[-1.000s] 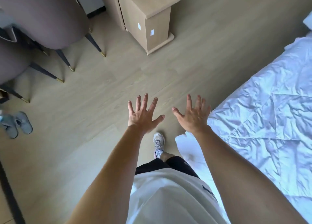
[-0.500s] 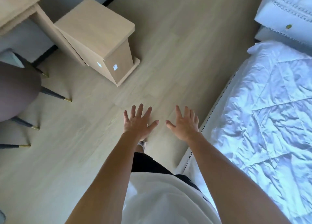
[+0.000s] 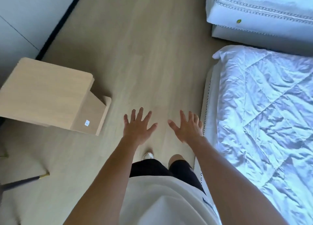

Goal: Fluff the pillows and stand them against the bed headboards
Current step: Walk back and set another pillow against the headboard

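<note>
Both hands are stretched out in front of me over the wooden floor, palms down, fingers spread and holding nothing. My left hand [image 3: 138,128] hovers above the floor's middle. My right hand [image 3: 188,127] is close to the left edge of a bed [image 3: 264,123] covered by a crumpled white quilt. A second bed [image 3: 257,18] with stitched trim on its mattress stands at the top right. No pillow or headboard is in view.
A light wooden cabinet [image 3: 47,96] stands on the floor to my left. A dark chair leg with a gold tip [image 3: 25,180] shows at the lower left. A white wall with a dark skirting [image 3: 57,24] runs along the upper left. Bare floor lies ahead between cabinet and beds.
The view has swung right and forward along the bed's side. The cabinet and chairs have slid left and down, and the second bed has come into view. My hands stay spread and empty.
</note>
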`<state>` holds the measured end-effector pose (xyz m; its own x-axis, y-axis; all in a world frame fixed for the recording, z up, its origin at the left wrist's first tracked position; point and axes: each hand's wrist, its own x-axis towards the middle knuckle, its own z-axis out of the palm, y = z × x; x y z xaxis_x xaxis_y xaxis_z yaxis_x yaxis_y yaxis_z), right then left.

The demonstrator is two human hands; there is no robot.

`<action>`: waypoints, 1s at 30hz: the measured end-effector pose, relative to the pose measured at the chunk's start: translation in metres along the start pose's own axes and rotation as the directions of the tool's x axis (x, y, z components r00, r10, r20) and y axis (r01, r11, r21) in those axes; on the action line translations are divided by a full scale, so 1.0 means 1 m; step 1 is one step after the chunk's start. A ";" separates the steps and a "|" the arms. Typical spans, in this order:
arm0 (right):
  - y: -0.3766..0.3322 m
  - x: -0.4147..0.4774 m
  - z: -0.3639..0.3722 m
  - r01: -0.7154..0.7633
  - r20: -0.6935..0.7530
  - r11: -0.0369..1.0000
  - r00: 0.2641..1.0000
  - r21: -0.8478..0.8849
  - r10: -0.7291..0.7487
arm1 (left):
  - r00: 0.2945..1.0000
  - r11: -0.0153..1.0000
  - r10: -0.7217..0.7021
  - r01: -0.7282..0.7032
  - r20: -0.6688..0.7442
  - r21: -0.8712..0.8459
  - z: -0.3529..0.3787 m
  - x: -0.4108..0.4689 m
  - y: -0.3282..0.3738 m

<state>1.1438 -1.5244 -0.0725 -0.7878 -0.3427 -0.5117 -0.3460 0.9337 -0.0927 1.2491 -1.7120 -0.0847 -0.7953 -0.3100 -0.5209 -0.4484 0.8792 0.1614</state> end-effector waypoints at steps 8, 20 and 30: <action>0.002 0.124 -0.063 -0.097 0.000 0.993 0.995 0.072 0.097 | 0.990 0.988 0.138 -0.136 -0.021 0.069 -0.077 0.148 0.023; 0.039 0.338 -0.221 -0.223 -0.073 0.956 0.968 0.190 0.240 | 0.966 0.960 0.254 -0.247 -0.037 0.132 -0.232 0.377 0.106; 0.074 0.488 -0.308 -0.344 -0.045 0.907 0.930 0.242 0.364 | 0.922 0.903 0.387 -0.376 -0.015 0.207 -0.328 0.556 0.169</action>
<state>0.5766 -1.6546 -0.0657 -0.8818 0.0166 -0.4714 0.0800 0.9902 -0.1148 0.5974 -1.8545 -0.0719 -0.9131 0.0487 -0.4049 -0.0219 0.9856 0.1679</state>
